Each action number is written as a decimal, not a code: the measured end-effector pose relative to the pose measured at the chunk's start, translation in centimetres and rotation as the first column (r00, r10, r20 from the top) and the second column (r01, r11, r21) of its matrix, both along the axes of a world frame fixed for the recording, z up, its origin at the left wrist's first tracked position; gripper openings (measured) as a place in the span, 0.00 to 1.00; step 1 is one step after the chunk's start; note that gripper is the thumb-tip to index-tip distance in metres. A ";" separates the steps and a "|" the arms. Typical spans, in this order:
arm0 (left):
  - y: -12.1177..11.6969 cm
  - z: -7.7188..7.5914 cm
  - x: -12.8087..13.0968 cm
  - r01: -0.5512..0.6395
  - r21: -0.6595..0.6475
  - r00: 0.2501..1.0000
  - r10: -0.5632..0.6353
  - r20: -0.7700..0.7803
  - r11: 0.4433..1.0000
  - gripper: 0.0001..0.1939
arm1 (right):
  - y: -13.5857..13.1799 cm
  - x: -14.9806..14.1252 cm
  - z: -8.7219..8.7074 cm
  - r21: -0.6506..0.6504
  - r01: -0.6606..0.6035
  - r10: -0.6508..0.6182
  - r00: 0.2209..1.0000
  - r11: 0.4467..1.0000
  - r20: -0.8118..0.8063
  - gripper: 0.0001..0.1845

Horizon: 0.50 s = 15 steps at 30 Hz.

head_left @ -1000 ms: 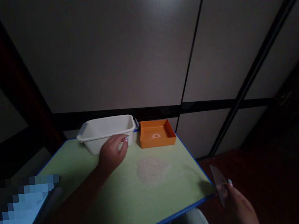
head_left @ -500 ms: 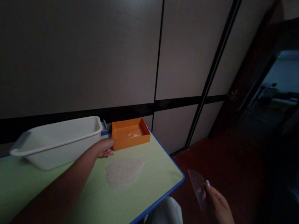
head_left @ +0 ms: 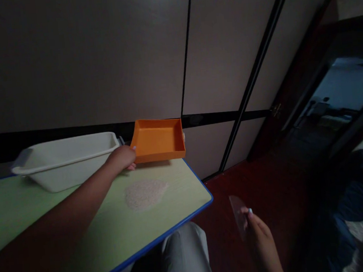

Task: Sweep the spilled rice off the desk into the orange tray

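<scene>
My left hand (head_left: 125, 157) grips the left side of a shallow orange tray (head_left: 158, 139). The tray is raised above the far right part of the table and tilted, its inside facing me. Off the table's right edge, my right hand (head_left: 257, 227) pinches a clear, thin scraper with a curved edge (head_left: 237, 214). A flat patch of pale grains (head_left: 145, 194), perhaps rice, lies on the green tabletop in front of the tray. Beside my left wrist stands a large white tub (head_left: 72, 165).
The green table (head_left: 121, 240) has a blue rim. Behind it rise wardrobe doors (head_left: 81, 64). My knee (head_left: 186, 255) is under the front edge. Dark blue fabric (head_left: 351, 201) lies at the right, above a reddish floor (head_left: 279, 186). A doorway stands beyond.
My left hand has lifted the orange tray off the tabletop and tilted it. My right hand still holds the clear scraper beside the table. The view has shifted slightly.
</scene>
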<state>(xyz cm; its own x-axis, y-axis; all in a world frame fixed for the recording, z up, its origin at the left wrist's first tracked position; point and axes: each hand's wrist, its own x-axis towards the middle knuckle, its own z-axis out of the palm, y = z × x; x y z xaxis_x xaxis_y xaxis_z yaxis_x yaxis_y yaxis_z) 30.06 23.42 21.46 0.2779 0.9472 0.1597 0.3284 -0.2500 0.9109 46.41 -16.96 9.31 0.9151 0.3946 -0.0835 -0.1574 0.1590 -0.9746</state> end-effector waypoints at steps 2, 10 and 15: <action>-1.9 0.8 -0.7 0.066 -0.013 0.982 -0.067 -0.174 0.998 0.13 | 0.0 -0.2 1.8 0.131 0.007 -0.006 1.000 0.991 -0.012 0.22; -17.5 -0.9 -4.9 0.358 0.097 0.849 -0.281 -0.448 0.929 0.14 | -0.8 -3.3 7.6 0.403 -0.162 0.131 0.986 0.901 0.103 0.20; -25.5 -5.5 -6.5 0.447 -0.026 0.788 -0.408 -0.461 0.894 0.16 | -3.5 -4.4 5.4 0.219 -0.057 0.050 0.998 0.974 0.037 0.18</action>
<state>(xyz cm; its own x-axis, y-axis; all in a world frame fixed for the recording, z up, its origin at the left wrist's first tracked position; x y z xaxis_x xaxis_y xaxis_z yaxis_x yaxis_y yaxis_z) 23.57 -2.12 15.99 0.7101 0.7040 -0.0115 0.5325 -0.5262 0.6630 42.02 -20.49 14.70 0.8929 0.4485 0.0391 -0.1417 0.3625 -0.9212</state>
